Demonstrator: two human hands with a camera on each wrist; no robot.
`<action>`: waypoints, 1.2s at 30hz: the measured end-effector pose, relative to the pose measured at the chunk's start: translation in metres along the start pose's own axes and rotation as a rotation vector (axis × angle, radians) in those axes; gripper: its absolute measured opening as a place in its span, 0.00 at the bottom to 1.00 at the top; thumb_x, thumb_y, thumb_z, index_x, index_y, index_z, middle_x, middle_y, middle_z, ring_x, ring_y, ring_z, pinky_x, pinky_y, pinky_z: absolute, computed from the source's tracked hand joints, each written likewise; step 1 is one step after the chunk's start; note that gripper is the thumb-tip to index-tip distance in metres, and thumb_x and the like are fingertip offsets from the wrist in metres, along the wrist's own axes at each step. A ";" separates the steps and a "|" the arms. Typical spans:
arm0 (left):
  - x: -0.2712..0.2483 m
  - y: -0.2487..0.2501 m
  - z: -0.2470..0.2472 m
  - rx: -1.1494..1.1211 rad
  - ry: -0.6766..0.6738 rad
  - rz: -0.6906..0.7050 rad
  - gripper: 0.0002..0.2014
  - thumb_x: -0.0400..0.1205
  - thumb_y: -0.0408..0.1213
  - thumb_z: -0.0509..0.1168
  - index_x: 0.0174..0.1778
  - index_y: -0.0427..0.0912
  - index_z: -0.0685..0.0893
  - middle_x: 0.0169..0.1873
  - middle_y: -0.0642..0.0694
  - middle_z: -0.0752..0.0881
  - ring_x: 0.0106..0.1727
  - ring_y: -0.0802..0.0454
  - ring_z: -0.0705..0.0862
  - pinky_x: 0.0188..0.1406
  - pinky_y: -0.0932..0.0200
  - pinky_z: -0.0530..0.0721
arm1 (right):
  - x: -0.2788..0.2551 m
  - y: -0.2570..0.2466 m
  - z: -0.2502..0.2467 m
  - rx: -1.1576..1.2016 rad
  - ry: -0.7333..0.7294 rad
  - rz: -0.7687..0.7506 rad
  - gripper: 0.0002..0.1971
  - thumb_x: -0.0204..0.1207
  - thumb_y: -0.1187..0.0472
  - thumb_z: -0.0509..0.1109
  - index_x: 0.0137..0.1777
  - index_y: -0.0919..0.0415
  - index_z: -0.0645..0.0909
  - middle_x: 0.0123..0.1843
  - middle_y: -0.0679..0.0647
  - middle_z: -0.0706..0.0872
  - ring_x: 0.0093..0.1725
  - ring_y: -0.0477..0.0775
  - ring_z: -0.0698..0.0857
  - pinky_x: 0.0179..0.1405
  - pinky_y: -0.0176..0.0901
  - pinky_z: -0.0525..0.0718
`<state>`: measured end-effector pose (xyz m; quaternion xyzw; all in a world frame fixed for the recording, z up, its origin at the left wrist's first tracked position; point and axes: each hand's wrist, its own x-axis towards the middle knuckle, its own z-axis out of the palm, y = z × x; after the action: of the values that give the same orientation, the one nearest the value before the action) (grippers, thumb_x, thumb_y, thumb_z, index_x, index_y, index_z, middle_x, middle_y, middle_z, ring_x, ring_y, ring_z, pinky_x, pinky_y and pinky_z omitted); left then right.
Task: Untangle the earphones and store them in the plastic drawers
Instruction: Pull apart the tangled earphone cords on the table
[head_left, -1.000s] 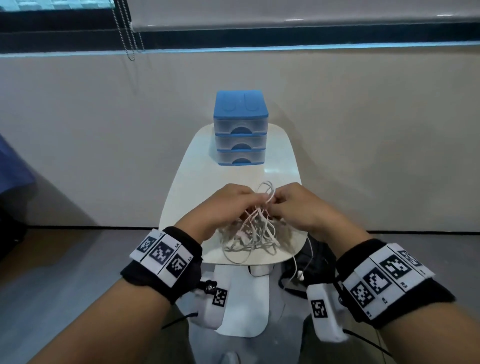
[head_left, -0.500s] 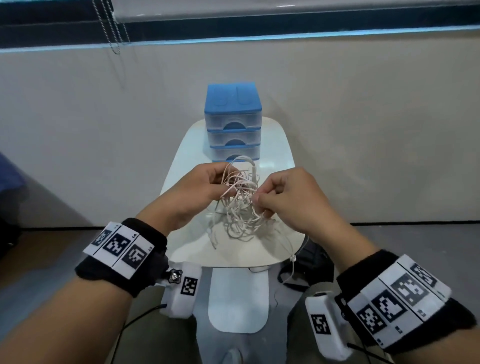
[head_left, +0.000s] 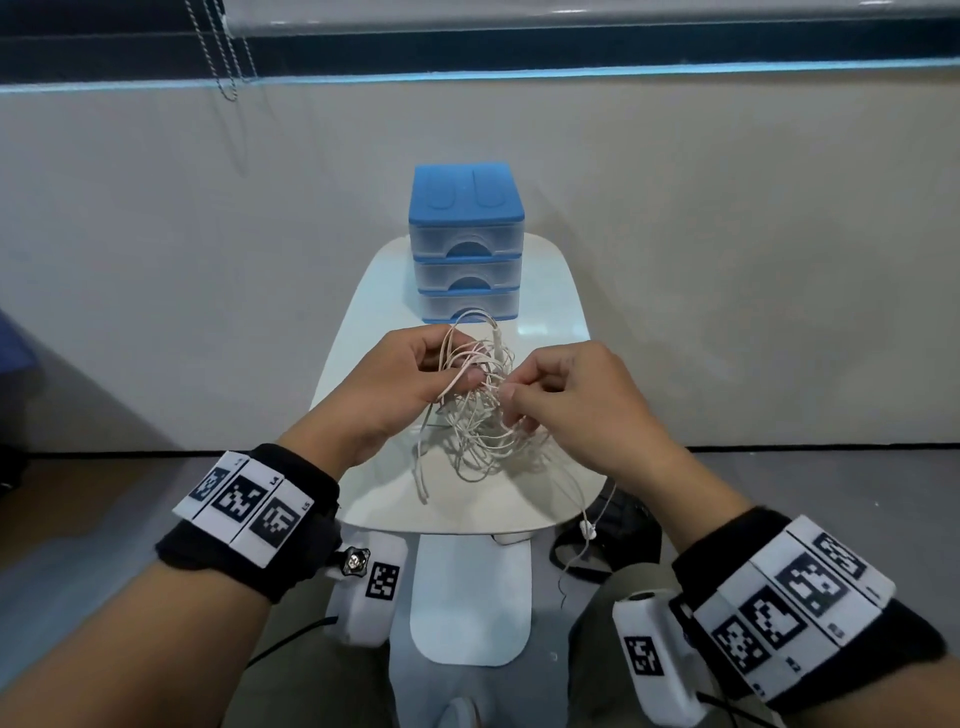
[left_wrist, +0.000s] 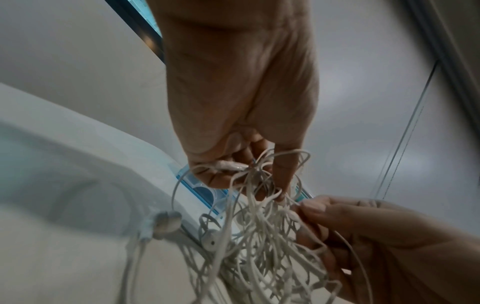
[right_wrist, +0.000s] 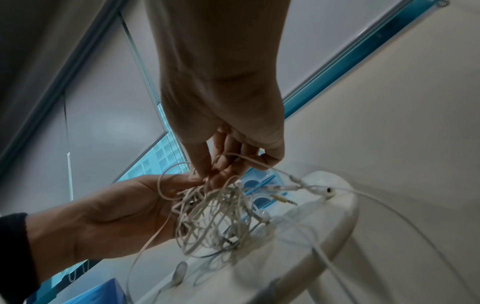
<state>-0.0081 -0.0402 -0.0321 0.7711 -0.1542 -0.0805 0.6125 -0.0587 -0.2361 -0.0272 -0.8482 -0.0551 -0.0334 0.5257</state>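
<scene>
A tangled bundle of white earphone cords (head_left: 480, 415) hangs between my two hands above the small white table (head_left: 374, 499). My left hand (head_left: 415, 379) pinches cords at the top left of the tangle (left_wrist: 259, 236). On the right side my right hand (head_left: 550, 395) pinches other strands (right_wrist: 218, 209). Loose ends trail onto the tabletop, and one earbud (head_left: 588, 530) dangles past the front right edge. The blue-topped plastic drawer unit (head_left: 466, 241) stands at the table's far end with its three drawers closed.
A cream wall rises close behind the table, with a window ledge above and a bead chain (head_left: 228, 57) hanging at the left. A dark bag (head_left: 613, 535) lies on the grey floor under the table's right front. The table's white base (head_left: 470, 597) sits below.
Both hands have lifted the tangle off the tabletop and raised it toward the drawers. They have drawn slightly apart, spreading the cords.
</scene>
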 end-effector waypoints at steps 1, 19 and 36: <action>0.000 0.001 -0.001 0.008 0.002 0.004 0.07 0.83 0.24 0.72 0.55 0.35 0.88 0.39 0.52 0.90 0.38 0.63 0.85 0.37 0.71 0.80 | 0.001 0.000 -0.004 0.025 -0.005 0.001 0.07 0.78 0.65 0.77 0.38 0.61 0.90 0.32 0.55 0.92 0.30 0.49 0.89 0.36 0.37 0.84; -0.003 0.008 -0.006 0.084 -0.054 0.021 0.05 0.86 0.29 0.71 0.53 0.37 0.92 0.44 0.45 0.93 0.45 0.58 0.89 0.46 0.67 0.84 | 0.027 -0.004 -0.009 0.143 0.005 0.091 0.08 0.79 0.64 0.76 0.38 0.61 0.90 0.33 0.46 0.89 0.30 0.41 0.80 0.32 0.28 0.77; -0.006 0.002 -0.023 0.121 0.027 -0.010 0.05 0.88 0.36 0.68 0.51 0.43 0.89 0.36 0.51 0.87 0.36 0.57 0.78 0.37 0.64 0.74 | 0.039 -0.016 -0.042 1.024 0.328 0.284 0.11 0.86 0.59 0.62 0.40 0.50 0.76 0.31 0.45 0.85 0.35 0.43 0.86 0.43 0.46 0.67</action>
<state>-0.0073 -0.0174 -0.0250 0.8084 -0.1467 -0.0637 0.5664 -0.0216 -0.2648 0.0103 -0.4673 0.1334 -0.0629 0.8717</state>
